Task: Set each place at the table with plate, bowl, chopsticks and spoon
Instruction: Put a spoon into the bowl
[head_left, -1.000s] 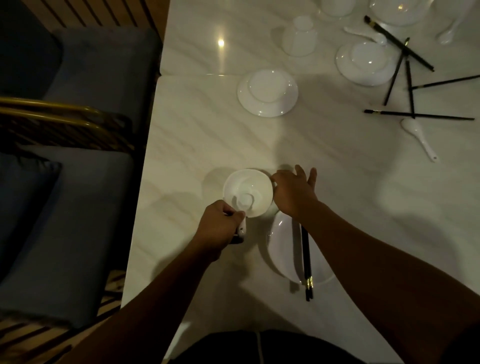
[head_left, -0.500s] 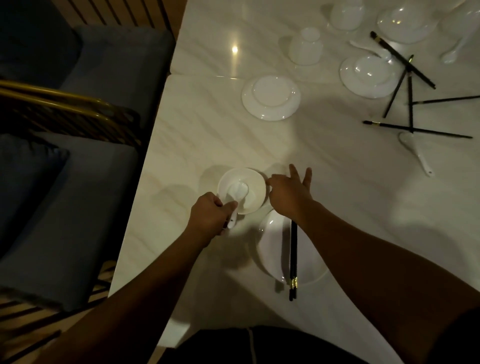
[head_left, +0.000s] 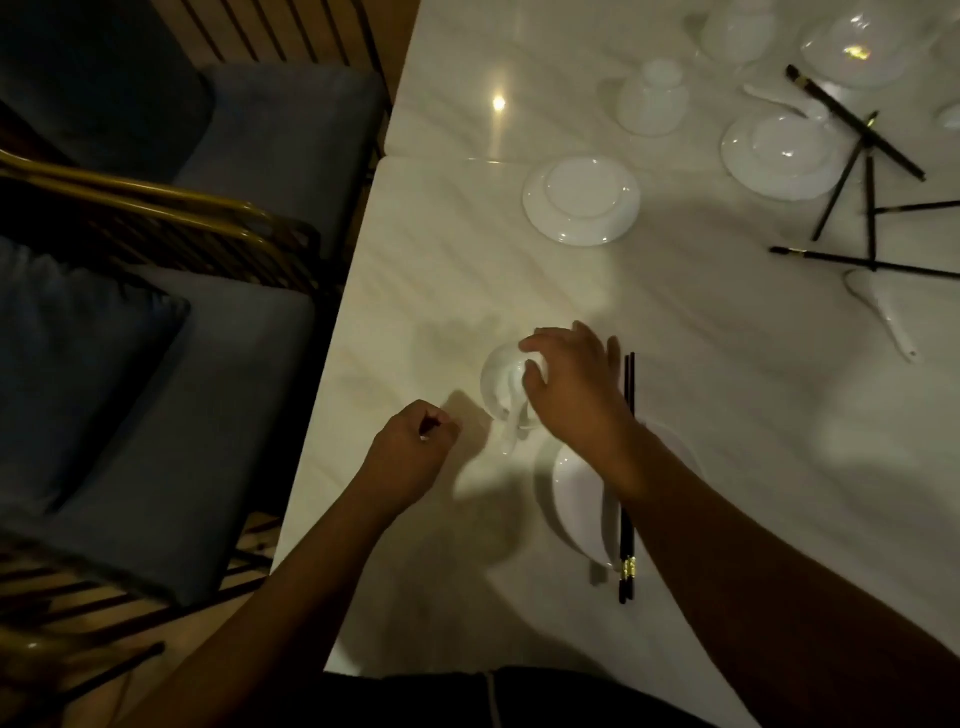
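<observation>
Dim marble bench (head_left: 441, 270): the bowl (head_left: 496, 379) sits near its left edge with the spoon (head_left: 511, 432) in it, handle toward the near edge. My right hand (head_left: 571, 384) curves over the bowl's right side; grasping or not, I cannot tell. My left hand (head_left: 410, 452) is clenched and empty, just left of the spoon handle. The plate (head_left: 574, 499) and chopsticks (head_left: 625, 540) lie nearer me.

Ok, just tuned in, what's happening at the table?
A person is setting the nearest place on the marble table. The right hand is over the small bowl, at its rim; whether it grips is unclear. A spoon leans in that bowl, handle over the edge. The left hand sits beside it, fingers curled, holding nothing. Chopsticks lie across the plate.
</observation>
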